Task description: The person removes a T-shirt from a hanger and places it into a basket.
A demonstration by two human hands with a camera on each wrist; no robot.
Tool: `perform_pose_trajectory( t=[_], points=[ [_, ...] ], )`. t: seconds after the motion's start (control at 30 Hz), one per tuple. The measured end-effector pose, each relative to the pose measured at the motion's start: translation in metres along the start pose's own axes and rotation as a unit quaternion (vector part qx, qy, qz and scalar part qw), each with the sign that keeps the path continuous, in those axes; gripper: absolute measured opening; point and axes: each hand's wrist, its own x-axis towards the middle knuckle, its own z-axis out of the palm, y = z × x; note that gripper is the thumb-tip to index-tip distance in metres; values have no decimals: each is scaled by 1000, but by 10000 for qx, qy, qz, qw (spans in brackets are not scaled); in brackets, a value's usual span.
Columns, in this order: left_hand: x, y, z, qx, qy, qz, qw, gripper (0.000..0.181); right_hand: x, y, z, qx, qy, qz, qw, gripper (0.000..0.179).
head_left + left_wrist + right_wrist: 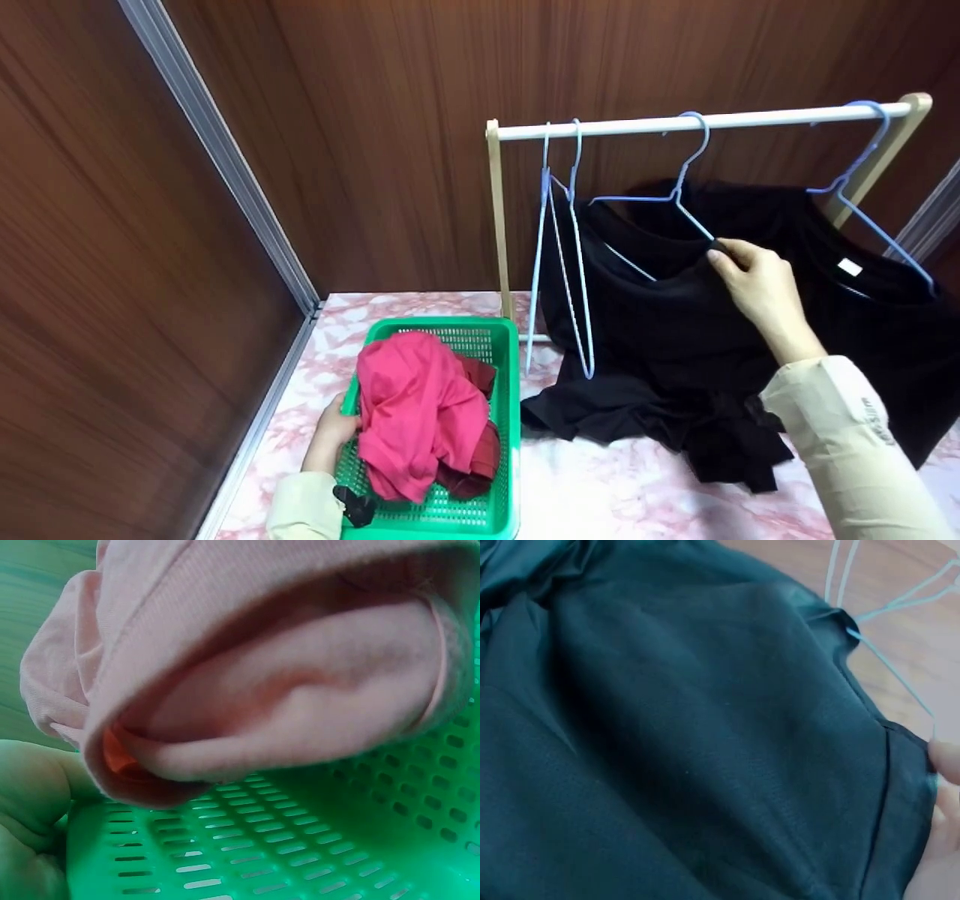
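Observation:
My right hand (761,281) pinches the neckline of a black shirt (667,315) between thumb and fingers, close against a sloping arm of a blue wire hanger (679,187). The hanger hooks over the white rail, and part of it is hidden inside the shirt. In the right wrist view, black cloth (705,727) fills most of the picture, with the fingertips at its right edge. My left hand (335,427) grips the left rim of a green plastic basket (513,450). Inside lies a bunched pink garment (420,405) over dark red cloth (480,457).
A small clothes rack with a white rail (780,118) and wooden posts stands against a brown panel wall. Two bare hangers (577,262) hang near its left post. Another black garment (877,330) hangs at the right. Pink marbled sheeting (577,495) covers the surface.

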Motion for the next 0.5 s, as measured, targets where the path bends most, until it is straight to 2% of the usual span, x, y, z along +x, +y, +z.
perform_pose_trajectory(
  t=[0.03, 0.07, 0.17, 0.3, 0.37, 0.43, 0.47, 0.5],
  points=[
    [-1, 1, 0, 58, 15, 13, 10000, 68, 0, -1, 1, -2, 27, 13, 10000, 41],
    [7, -9, 2, 211, 135, -71, 9997, 68, 0, -2, 2, 9, 56, 36, 10000, 40],
    [13, -16, 2, 580, 251, -211, 9978, 69, -1, -3, 5, 34, 125, 151, 9998, 39],
    [26, -33, 1, 643, 166, -284, 9974, 70, -2, -5, 8, 17, 199, 327, 9993, 38],
    [32, -42, 3, 666, 302, -339, 9968, 70, -2, -6, 9, 6, 232, 398, 9989, 38],
    [38, -50, 2, 740, 273, -329, 9963, 71, -2, -8, 9, 19, 247, 470, 9986, 38],
    [38, -49, 3, 752, 280, -385, 9960, 71, -2, -8, 9, 29, 250, 499, 9984, 38],
    [53, -70, 2, 707, 263, -419, 9963, 73, -2, -9, 9, 35, 259, 522, 9983, 38]
  ],
)
